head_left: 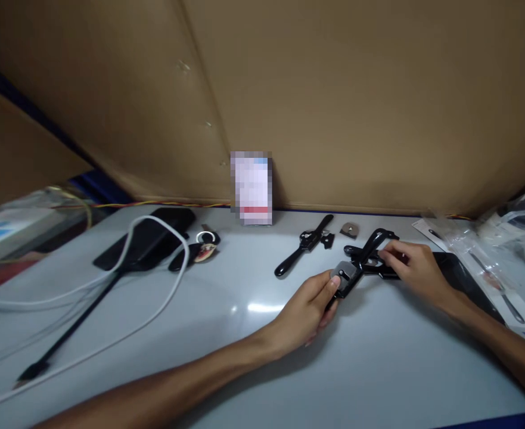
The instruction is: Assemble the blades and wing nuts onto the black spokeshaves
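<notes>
The person's left hand (309,310) reaches in from the near edge of the pale grey table (378,369). It grasps the near end of a glossy black metal two-handled tool (366,253), with the thumb pressed on the grey plate (345,275) at that end. The right hand (412,265) comes in from the right edge, and its fingertips (385,255) pinch the tool's middle, where a second black bar crosses it. The tool lies on the table right of the middle, nearer the far edge than the near one, with one handle pointing at the cardboard wall (356,107) behind. Whether the crossing bar is part of the same tool cannot be told.

Just left of it, and apart from it, lies a second black two-handled tool (304,244), slanted, with a small black loose piece (328,240) beside it. A small brownish metal plate (349,229) sits closer to the far edge. A blurred white card (251,187) stands against the wall.

Toward the far left corner there is a flat black rectangular device (155,238), with a white cable (173,286) looping over it and running to the left edge. A key ring with a round tag (206,247) lies just right of it. Along the right edge lie clear plastic bags (481,256), and a flat black sheet (461,277) is under the right wrist.
</notes>
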Available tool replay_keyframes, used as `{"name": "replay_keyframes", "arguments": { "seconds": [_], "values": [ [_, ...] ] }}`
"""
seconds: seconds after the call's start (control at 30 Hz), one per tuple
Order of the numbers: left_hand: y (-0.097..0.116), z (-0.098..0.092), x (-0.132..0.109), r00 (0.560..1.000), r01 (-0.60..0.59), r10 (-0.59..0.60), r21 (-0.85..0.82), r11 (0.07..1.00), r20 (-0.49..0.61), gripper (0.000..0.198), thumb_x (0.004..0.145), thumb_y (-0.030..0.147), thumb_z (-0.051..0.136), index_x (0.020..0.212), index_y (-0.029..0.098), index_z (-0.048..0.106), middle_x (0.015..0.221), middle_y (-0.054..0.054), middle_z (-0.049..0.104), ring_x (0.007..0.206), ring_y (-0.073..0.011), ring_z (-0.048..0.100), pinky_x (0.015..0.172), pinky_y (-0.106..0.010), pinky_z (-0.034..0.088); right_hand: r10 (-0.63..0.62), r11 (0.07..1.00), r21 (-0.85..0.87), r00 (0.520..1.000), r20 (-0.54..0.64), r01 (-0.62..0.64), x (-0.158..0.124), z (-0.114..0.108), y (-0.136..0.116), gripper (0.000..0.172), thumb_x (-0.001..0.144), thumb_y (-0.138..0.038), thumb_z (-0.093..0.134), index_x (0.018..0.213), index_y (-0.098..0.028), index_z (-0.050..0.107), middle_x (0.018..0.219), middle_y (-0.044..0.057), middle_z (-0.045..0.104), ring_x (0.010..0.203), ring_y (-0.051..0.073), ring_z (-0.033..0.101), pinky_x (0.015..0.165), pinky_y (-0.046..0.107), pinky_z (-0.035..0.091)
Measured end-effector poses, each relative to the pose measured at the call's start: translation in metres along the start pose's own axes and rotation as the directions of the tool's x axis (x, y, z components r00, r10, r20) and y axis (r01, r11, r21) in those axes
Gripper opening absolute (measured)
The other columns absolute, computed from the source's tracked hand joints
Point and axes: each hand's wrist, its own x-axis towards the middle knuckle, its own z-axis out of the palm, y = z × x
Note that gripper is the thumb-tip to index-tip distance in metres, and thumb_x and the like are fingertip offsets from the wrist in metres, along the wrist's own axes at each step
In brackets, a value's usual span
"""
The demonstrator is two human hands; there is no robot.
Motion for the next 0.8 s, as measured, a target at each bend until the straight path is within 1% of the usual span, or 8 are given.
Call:
{"name": "replay_keyframes", "arguments": {
  "seconds": [0.07,0.17,0.27,0.33,0.47,0.53,0.7,0.8],
  "values": [
    [-0.001,0.0,0.001,1.0,-0.031,0.031,-0.013,0.999,-0.001,0.043,0.098,0.065,0.044,0.081,0.026,0.038,0.051,0.012,0.036,0.036,-0.0069,0.024,0.029,-0.016,0.025,-0.034,0.997,-0.067,0.999,0.028,0.036,0.021,0.006,0.005,0.018,0.093,-0.025,0.058,0.078,-0.019,0.068,0.077,0.004,0.072,0.07,0.02,0.064,0.066,0.03,0.044],
    [-0.002,0.001,0.001,0.998,-0.069,0.069,-0.027,0.997,0.0,0.044,0.099,0.065,0.045,0.08,0.025,0.036,0.051,0.012,0.037,0.035,-0.0064,0.024,0.029,-0.017,0.024,-0.093,0.98,-0.168,0.993,0.079,0.105,0.057,0.02,-0.002,0.017,0.094,-0.019,0.057,0.089,-0.019,0.074,0.097,0.009,0.076,0.09,0.023,0.069,0.08,0.032,0.047],
    [-0.003,0.002,0.001,0.995,-0.096,0.097,-0.036,0.995,0.004,0.045,0.099,0.066,0.045,0.08,0.025,0.036,0.05,0.012,0.037,0.034,-0.0062,0.024,0.03,-0.017,0.023,-0.144,0.952,-0.244,0.973,0.181,0.186,0.089,0.036,-0.021,0.018,0.096,-0.022,0.059,0.096,-0.019,0.077,0.103,0.009,0.076,0.101,0.023,0.069,0.089,0.032,0.048],
    [-0.004,0.003,0.001,0.994,-0.113,0.113,-0.037,0.993,-0.001,0.045,0.1,0.065,0.044,0.08,0.025,0.036,0.05,0.012,0.037,0.034,-0.0062,0.025,0.03,-0.018,0.023,-0.143,0.932,-0.292,0.958,0.25,0.215,0.103,0.046,-0.035,0.015,0.094,-0.023,0.065,0.099,-0.018,0.077,0.104,0.009,0.077,0.103,0.025,0.07,0.089,0.034,0.05],
    [-0.004,0.003,0.001,0.991,-0.134,0.134,-0.037,0.99,-0.012,0.046,0.1,0.065,0.044,0.078,0.025,0.035,0.049,0.011,0.038,0.033,-0.0065,0.027,0.032,-0.019,0.023,-0.119,0.894,-0.364,0.923,0.367,0.26,0.116,0.059,-0.05,0.023,0.098,-0.037,0.067,0.106,-0.016,0.072,0.105,0.007,0.074,0.097,0.022,0.07,0.089,0.041,0.056],
    [-0.004,0.003,0.002,0.991,-0.135,0.134,-0.039,0.99,-0.012,0.046,0.1,0.065,0.044,0.078,0.025,0.036,0.048,0.011,0.038,0.034,-0.0068,0.027,0.033,-0.019,0.023,-0.126,0.875,-0.384,0.905,0.406,0.294,0.118,0.061,-0.052,0.025,0.1,-0.038,0.064,0.11,-0.015,0.069,0.109,0.006,0.072,0.098,0.021,0.07,0.09,0.043,0.058],
    [-0.003,0.004,0.004,0.991,-0.134,0.133,-0.038,0.99,-0.02,0.045,0.101,0.063,0.044,0.077,0.024,0.038,0.046,0.011,0.038,0.033,-0.0072,0.028,0.034,-0.02,0.023,-0.152,0.841,-0.417,0.889,0.432,0.346,0.12,0.064,-0.053,0.027,0.1,-0.036,0.065,0.119,-0.016,0.066,0.121,0.009,0.068,0.107,0.023,0.068,0.093,0.044,0.058],
    [-0.003,0.004,0.005,0.991,-0.133,0.132,-0.037,0.99,-0.02,0.045,0.102,0.061,0.042,0.077,0.024,0.039,0.045,0.011,0.037,0.032,-0.007,0.027,0.034,-0.019,0.023,-0.153,0.847,-0.406,0.889,0.431,0.343,0.121,0.067,-0.049,0.03,0.1,-0.035,0.066,0.122,-0.015,0.065,0.122,0.01,0.067,0.107,0.024,0.068,0.092,0.044,0.058]
  ]
}}
